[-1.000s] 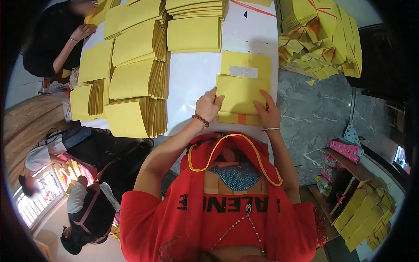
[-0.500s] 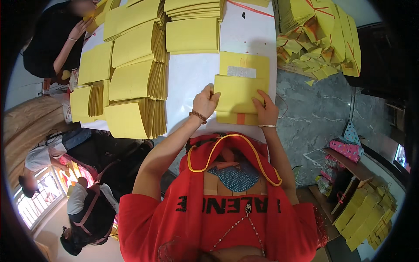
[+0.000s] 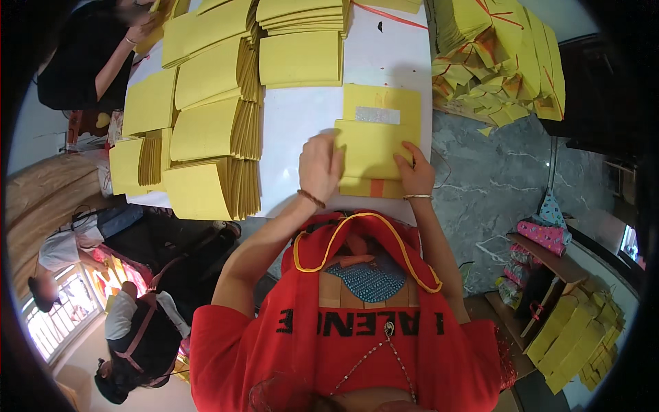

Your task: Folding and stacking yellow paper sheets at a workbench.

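- We've got the white counter; yellow folded paper sits near its right edge.
- Paper's long axis runs left-right, between our hands.
- Left hand, right hand touch opposite ends, neither nearer; can't tell if either grip pinches.

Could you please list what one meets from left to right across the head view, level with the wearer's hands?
Small yellow stack, larger yellow stack, left hand, yellow paper, right hand, gray marbled floor.
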`<act>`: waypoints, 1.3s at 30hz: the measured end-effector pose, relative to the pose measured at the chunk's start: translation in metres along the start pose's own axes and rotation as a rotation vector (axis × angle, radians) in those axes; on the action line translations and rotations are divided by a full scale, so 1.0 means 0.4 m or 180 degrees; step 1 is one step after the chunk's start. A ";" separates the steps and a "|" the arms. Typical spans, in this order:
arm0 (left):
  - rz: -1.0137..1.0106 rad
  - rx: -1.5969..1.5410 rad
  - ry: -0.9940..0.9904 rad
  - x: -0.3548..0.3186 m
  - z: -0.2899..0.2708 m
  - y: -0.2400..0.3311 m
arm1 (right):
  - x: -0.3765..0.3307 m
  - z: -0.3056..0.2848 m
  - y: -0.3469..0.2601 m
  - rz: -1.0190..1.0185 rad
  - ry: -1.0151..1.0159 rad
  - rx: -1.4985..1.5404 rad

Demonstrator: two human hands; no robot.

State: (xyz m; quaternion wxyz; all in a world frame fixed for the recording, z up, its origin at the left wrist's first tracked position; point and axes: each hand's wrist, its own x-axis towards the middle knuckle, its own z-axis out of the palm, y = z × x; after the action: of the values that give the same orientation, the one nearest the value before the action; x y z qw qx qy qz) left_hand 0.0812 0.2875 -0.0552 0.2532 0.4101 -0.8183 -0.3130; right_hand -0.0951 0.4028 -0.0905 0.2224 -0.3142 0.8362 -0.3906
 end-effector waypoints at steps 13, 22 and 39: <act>0.2122 0.0954 -0.1262 -0.011 0.097 0.021 | 0.004 -0.001 -0.003 0.0134 -0.0065 0.0013; 0.1936 0.0785 -0.1392 -0.008 0.086 0.037 | -0.014 -0.017 -0.047 -0.0051 -0.0123 -0.0349; 0.1422 -0.0184 -0.1766 0.005 0.091 -0.033 | 0.009 0.066 -0.087 -0.1751 -0.0608 -0.0367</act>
State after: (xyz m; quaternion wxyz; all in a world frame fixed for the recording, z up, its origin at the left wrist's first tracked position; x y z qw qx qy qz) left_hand 0.0625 0.2907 -0.0887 0.0950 0.1132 -0.9162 -0.3724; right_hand -0.0690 0.3697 -0.0792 0.1677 -0.5765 0.7158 -0.3567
